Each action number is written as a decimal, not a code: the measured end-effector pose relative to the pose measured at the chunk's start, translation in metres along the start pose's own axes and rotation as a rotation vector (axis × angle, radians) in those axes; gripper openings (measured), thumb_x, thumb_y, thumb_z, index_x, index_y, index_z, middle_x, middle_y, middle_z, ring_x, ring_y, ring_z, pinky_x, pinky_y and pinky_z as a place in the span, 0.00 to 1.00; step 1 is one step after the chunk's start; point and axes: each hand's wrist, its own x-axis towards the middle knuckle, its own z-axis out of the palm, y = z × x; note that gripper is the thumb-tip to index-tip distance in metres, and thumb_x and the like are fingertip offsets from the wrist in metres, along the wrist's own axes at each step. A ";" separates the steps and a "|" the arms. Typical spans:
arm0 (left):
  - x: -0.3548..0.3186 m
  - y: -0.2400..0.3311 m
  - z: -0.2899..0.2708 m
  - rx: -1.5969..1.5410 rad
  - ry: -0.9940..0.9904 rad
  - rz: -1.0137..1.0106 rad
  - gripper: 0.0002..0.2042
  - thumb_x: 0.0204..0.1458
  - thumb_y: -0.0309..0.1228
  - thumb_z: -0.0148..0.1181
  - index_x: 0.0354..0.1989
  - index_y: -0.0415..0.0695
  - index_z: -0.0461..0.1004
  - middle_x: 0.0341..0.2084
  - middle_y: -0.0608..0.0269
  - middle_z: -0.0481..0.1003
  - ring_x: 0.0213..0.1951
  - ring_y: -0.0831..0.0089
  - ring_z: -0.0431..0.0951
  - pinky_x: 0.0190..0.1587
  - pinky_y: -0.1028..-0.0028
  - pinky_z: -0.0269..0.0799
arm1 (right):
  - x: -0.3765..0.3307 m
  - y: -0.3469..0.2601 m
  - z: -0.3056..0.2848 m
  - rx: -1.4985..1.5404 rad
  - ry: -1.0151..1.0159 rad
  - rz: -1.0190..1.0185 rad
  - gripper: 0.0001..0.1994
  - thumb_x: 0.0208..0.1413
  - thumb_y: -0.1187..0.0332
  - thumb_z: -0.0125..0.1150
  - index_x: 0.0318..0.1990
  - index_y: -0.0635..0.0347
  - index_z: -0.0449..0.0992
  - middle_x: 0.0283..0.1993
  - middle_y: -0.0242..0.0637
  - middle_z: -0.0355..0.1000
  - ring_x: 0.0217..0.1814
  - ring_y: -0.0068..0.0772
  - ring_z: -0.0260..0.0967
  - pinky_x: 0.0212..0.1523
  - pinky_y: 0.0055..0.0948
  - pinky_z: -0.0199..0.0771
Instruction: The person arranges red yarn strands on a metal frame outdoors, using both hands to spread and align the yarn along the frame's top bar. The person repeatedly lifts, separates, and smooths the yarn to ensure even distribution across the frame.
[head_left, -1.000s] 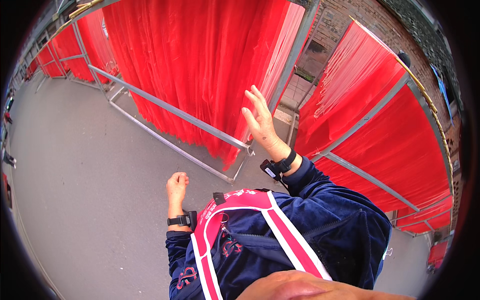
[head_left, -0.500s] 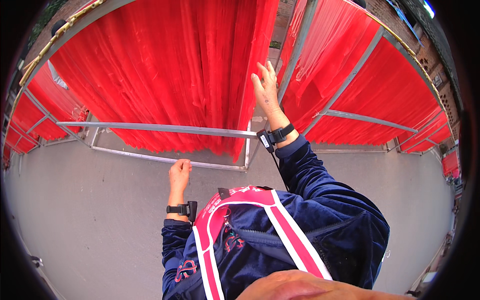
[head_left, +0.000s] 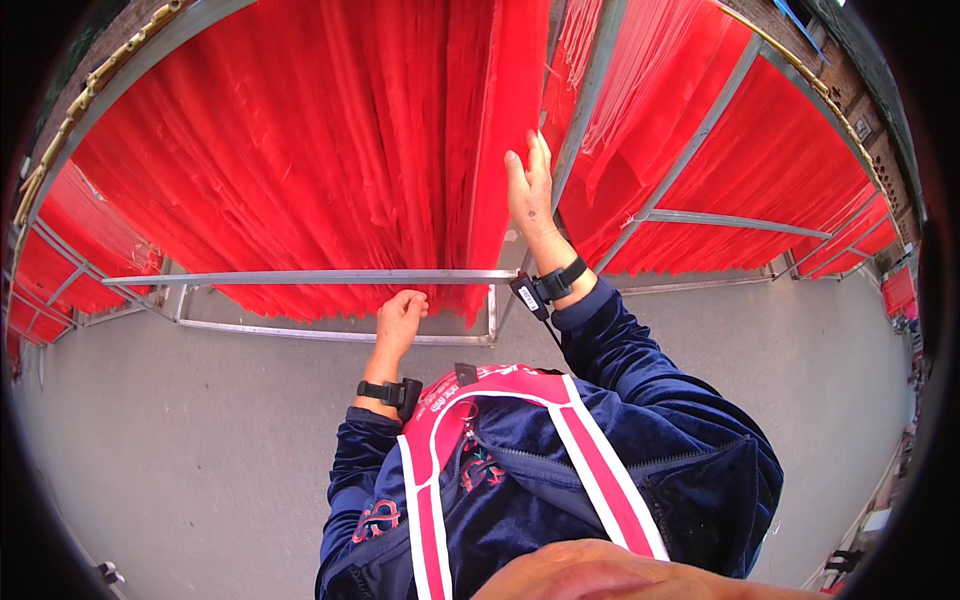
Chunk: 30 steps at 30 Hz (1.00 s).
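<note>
Long red hanging cloth (head_left: 300, 150) with ragged lower edges drapes in dense vertical folds from a metal rack in front of me. My right hand (head_left: 531, 190) is raised at the right end of these folds, its fingers stretched out and thumb apart, palm side against or very close to the outermost red strip (head_left: 500, 130). Whether it touches I cannot tell. My left hand (head_left: 401, 318) is lower, just below the grey horizontal rail (head_left: 320, 278), with fingers curled in and nothing visible in them. It is near the cloth's lower edge.
A second rack section to the right carries more red cloth (head_left: 770, 160) and loose thin red strands (head_left: 640, 70), with slanting metal bars (head_left: 690, 130). The rack's base frame (head_left: 330, 332) sits on grey concrete floor (head_left: 200, 430). Bamboo poles (head_left: 95, 80) run along the top.
My left hand has moved up and right toward the rail and cloth edge. My right hand has stayed near the outer strip, fingers now straighter and closer together.
</note>
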 end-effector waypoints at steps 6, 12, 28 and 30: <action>0.034 0.059 0.007 0.101 -0.043 0.246 0.10 0.62 0.32 0.58 0.40 0.35 0.78 0.29 0.64 0.79 0.32 0.79 0.79 0.36 0.77 0.74 | -0.006 -0.008 -0.005 0.015 -0.049 -0.050 0.23 0.64 0.68 0.55 0.65 0.66 0.65 0.71 0.50 0.56 0.74 0.44 0.54 0.71 0.35 0.56; 0.079 0.161 0.020 0.263 0.092 0.803 0.11 0.55 0.30 0.65 0.44 0.38 0.79 0.44 0.53 0.76 0.45 0.63 0.79 0.50 0.69 0.74 | -0.013 -0.021 -0.006 0.015 -0.028 -0.041 0.19 0.64 0.71 0.54 0.62 0.63 0.70 0.68 0.45 0.62 0.70 0.38 0.59 0.68 0.33 0.61; 0.160 0.323 0.074 0.472 0.433 1.208 0.12 0.52 0.39 0.67 0.36 0.42 0.81 0.51 0.53 0.73 0.49 0.53 0.74 0.50 0.57 0.68 | -0.014 -0.025 -0.018 0.110 -0.022 -0.019 0.18 0.63 0.73 0.55 0.60 0.66 0.72 0.67 0.45 0.63 0.69 0.36 0.61 0.65 0.33 0.66; 0.169 0.325 0.072 0.391 0.403 1.233 0.10 0.54 0.35 0.64 0.34 0.40 0.80 0.43 0.53 0.77 0.44 0.52 0.76 0.47 0.56 0.69 | -0.014 -0.023 -0.020 0.117 -0.005 -0.005 0.18 0.62 0.72 0.56 0.60 0.65 0.71 0.66 0.47 0.64 0.69 0.40 0.61 0.66 0.35 0.63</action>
